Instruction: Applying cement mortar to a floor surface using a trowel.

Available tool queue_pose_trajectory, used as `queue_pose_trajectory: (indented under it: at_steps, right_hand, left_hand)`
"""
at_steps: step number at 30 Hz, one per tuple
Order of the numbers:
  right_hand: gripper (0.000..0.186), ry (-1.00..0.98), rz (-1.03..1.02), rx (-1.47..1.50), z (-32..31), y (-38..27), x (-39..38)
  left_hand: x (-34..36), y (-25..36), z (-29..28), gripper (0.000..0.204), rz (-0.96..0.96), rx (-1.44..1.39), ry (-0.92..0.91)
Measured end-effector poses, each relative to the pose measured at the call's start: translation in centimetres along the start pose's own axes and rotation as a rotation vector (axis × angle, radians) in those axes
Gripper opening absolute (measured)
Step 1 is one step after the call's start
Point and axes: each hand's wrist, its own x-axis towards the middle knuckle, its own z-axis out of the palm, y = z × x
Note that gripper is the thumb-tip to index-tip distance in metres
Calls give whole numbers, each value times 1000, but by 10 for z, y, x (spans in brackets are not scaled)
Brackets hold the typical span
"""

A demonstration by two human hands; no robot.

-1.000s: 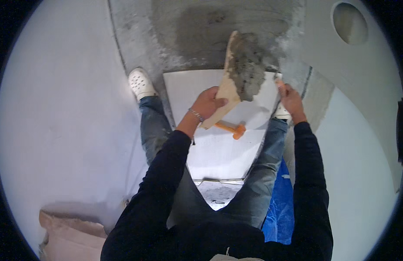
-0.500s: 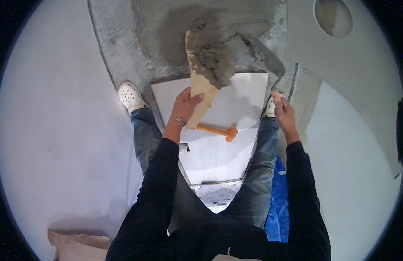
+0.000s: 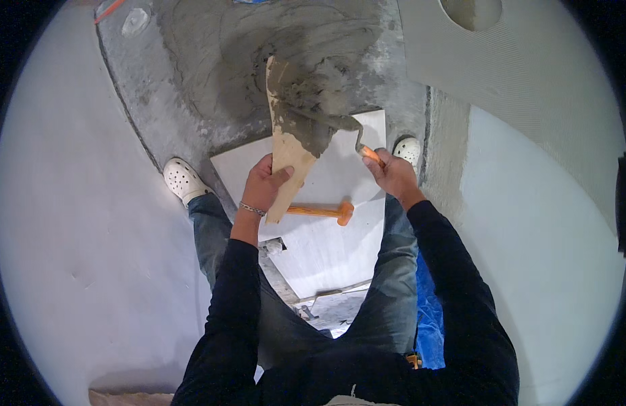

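Observation:
My left hand grips the near end of a pale flat board, its thumb on top. Wet grey mortar covers the board's far part. In my right hand is a trowel with an orange handle and a cranked neck. Its blade lies against the mortar on the board, partly buried in or smeared with it. Beneath my hands a white tile lies between my legs. On the tile rests a mallet with an orange head; the board hides its handle end.
Wet mortar is spread over the floor beyond the tile. White walls rise at the left and right. A grey panel with a round hole is at the upper right. Blue plastic sheeting lies beside my right leg.
My right hand has brought the trowel leftward from beside the tile onto the mortar-laden board. The board has shifted slightly left and nearer, and the whole view has moved a little.

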Motion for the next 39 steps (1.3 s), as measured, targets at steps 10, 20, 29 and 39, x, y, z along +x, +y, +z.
queue_pose_trajectory:
  at_steps: [10,20,29,39]
  right_hand:
    - [62,232,508,534,31,17,81]
    - [43,11,103,327,-25,-5,-45]
    - [40,113,132,138,20,4,41]
    - [51,246,287,519,59,-15,25]
  left_hand:
    - [-4,-7,8,36,97,168,-21]
    - [-7,9,19,36,163,26,184]
    - [-17,0,17,30,185,28,159]
    - [-13,-20,-17,27,269,-169,417]
